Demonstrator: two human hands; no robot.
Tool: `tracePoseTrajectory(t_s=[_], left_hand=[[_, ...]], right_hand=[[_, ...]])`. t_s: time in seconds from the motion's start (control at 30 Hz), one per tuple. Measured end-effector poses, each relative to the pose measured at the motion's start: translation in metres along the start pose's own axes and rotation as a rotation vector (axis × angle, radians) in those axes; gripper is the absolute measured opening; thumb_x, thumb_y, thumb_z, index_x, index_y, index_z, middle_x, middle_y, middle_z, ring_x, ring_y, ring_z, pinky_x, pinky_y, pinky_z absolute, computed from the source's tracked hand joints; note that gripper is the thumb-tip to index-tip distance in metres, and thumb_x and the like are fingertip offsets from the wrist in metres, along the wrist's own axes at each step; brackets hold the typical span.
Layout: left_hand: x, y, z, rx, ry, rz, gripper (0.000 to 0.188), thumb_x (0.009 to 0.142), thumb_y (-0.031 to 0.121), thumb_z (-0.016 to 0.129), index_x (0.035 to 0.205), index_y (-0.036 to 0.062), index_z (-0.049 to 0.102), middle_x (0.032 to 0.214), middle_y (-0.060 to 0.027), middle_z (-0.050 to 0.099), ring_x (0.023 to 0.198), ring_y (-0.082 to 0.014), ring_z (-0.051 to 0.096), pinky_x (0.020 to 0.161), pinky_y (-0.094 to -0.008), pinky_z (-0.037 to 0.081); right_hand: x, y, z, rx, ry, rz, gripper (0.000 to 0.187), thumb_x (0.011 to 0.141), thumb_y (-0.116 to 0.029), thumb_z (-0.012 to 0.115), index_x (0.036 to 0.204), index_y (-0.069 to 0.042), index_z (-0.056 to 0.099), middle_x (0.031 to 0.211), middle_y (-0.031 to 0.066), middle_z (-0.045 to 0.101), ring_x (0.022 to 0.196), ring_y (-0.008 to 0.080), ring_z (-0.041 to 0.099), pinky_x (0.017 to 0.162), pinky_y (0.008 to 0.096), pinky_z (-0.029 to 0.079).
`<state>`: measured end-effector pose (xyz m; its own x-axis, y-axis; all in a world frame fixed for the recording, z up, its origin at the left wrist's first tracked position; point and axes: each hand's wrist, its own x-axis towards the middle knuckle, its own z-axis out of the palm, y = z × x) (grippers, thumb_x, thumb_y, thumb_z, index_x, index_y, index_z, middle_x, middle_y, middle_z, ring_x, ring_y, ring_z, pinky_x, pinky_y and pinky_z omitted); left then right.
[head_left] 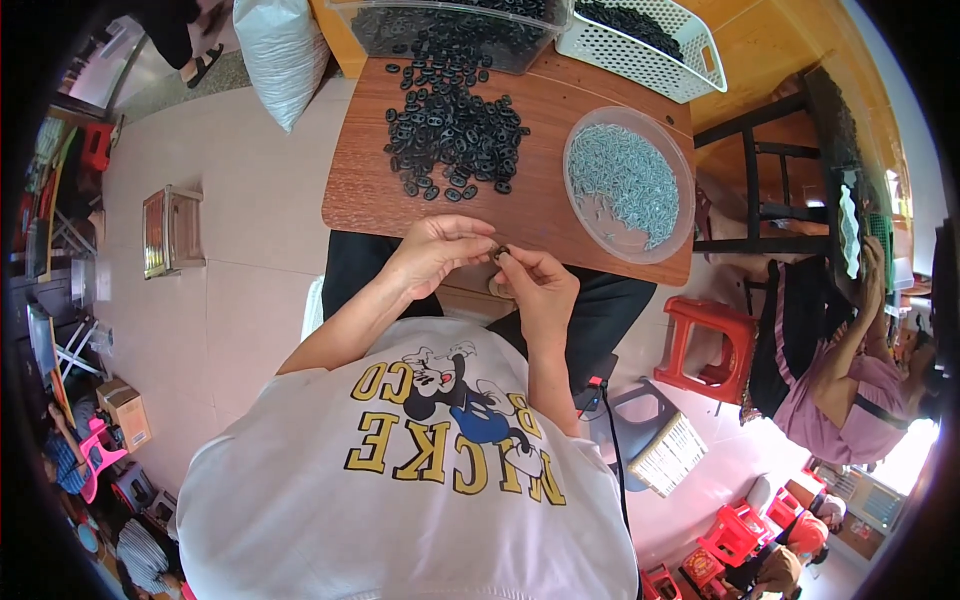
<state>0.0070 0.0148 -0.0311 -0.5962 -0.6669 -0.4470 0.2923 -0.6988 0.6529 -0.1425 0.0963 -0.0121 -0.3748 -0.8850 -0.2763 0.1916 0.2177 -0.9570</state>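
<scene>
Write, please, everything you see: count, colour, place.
Table: one, brown, upper middle
Oval pieces: many, black, heaped on table
Clear box: one, transparent, far table edge
Basket: one, white, far right corner
Round tub: one, translucent, table's right
Metal pieces: many, silvery, in tub
Sack: one, white, upper left
Low stool: one, brown, left
Frame: one, black, right
Plastic stools: several, red, right
Co-worker: one, pink top, right
Other people: several, mixed clothing, picture's rim
Small piece: one, dark, picture's middle
Shirt: one, white, lower middle
Left hand: one, bare, beside small piece
Right hand: one, bare, pinching small piece
</scene>
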Motion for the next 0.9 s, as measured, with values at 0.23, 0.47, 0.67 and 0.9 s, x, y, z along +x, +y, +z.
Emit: tracePoseTrajectory(t_s=[0.23,0.47,0.67,0.9], left_hand=[[-0.002,-0.004,0.002,0.025,-0.006,0.028,0.021,0.081,0.001,0.066,0.102,-0.0032,0.062,0.089,-0.0114,0.066,0.08,-0.0154,0.064,0.072,-0.0246,0.052],[-0.008,-0.002,0.008,0.131,0.044,0.035,0.021,0.081,0.0,0.065,0.101,-0.0051,0.062,0.088,-0.0117,0.066,0.078,-0.0146,0.063,0.071,-0.0238,0.052],[-0.007,-0.003,0.009,0.037,0.067,0.063,0.022,0.08,0.001,0.066,0.101,-0.0051,0.062,0.088,-0.0116,0.066,0.077,-0.0141,0.063,0.07,-0.0232,0.052],[-0.007,0.0,0.013,0.138,0.099,0.074,0.028,0.079,0.0,0.067,0.106,-0.0051,0.061,0.087,-0.0111,0.066,0.077,-0.0132,0.062,0.07,-0.0234,0.051]], right_hand=[[-0.002,-0.001,0.002,-0.032,0.001,-0.003,0.012,0.081,0.0,0.066,0.092,0.005,0.066,0.078,0.0067,0.066,0.064,0.0099,0.062,0.06,0.0201,0.049],[-0.007,0.006,0.01,-0.067,0.056,-0.039,0.011,0.081,0.0,0.065,0.09,0.006,0.065,0.077,0.0063,0.066,0.063,0.0094,0.062,0.058,0.0202,0.049],[-0.008,0.011,0.013,-0.083,0.113,-0.138,0.009,0.081,0.001,0.065,0.089,0.004,0.066,0.079,0.0059,0.066,0.064,0.0093,0.062,0.059,0.0199,0.048],[-0.008,0.018,0.011,-0.195,0.136,-0.209,0.009,0.08,0.002,0.065,0.089,0.003,0.066,0.078,0.006,0.065,0.065,0.0088,0.062,0.059,0.0197,0.048]])
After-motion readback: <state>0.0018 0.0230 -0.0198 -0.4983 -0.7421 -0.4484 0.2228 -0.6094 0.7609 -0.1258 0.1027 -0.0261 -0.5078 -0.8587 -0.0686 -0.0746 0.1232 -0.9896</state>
